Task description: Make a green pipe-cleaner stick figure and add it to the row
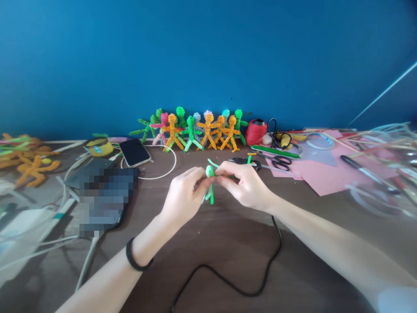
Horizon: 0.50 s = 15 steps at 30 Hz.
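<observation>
Both my hands meet over the middle of the table, pinching a small green pipe-cleaner figure point(209, 171) between them. Its rounded top is pale green, and brighter green strands stick out above and below my fingers. My left hand point(185, 191) is closed on its left side, thumb and forefinger together. On the other side my right hand point(243, 182) pinches a green strand of it. The fingertips cover much of the figure. Behind them, against the blue wall, stands a row of finished-looking pipe-cleaner figures point(208, 128) in orange, green and pink.
Left lie a phone point(134, 152), a dark pixelated device point(110, 200), cables and more orange figures point(35, 167). To the right are scissors point(280, 162), a black glue gun point(243, 162), a red spool point(256, 131) and pink paper point(332, 174). A black cord point(228, 289) snakes across the front.
</observation>
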### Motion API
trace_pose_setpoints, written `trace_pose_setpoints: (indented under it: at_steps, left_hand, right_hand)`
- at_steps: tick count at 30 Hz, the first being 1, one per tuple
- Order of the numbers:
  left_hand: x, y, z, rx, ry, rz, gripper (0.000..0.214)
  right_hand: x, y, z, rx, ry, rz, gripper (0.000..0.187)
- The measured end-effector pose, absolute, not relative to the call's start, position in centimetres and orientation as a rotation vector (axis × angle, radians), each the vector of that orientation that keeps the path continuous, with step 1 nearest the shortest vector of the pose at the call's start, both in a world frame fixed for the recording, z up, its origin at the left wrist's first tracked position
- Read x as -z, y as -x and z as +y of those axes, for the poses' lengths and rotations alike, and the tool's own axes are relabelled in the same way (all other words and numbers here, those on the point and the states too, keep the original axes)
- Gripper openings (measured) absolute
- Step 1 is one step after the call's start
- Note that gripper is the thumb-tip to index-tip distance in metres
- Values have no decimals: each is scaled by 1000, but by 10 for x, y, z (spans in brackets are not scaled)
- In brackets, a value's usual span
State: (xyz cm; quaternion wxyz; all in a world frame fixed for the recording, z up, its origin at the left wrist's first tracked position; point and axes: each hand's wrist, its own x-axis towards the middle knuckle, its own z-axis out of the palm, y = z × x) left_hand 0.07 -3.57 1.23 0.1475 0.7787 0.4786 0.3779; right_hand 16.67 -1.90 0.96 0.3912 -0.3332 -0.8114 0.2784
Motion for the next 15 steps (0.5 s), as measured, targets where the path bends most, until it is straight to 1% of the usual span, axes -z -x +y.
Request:
trace_pose_setpoints:
  at_steps: [4, 9, 12, 15]
  left_hand:
    - [-21, -4, -38, -1009, -1752, 1322, 35]
    - [-21, -6, -35, -841, -988, 1007, 22]
    - [-17, -4, -32, -803, -991, 946, 22]
    - [-15, -1, -30, -1006, -1384, 1062, 23]
  right_hand:
    - [-10, -166, -21, -531, 814, -2119, 11]
    - [-4, -165, -20, -146, 700, -2197, 18]
    - [-3, -166, -19, -117, 707, -2200, 18]
    - [-6, -167, -20, -252, 776, -2149, 15]
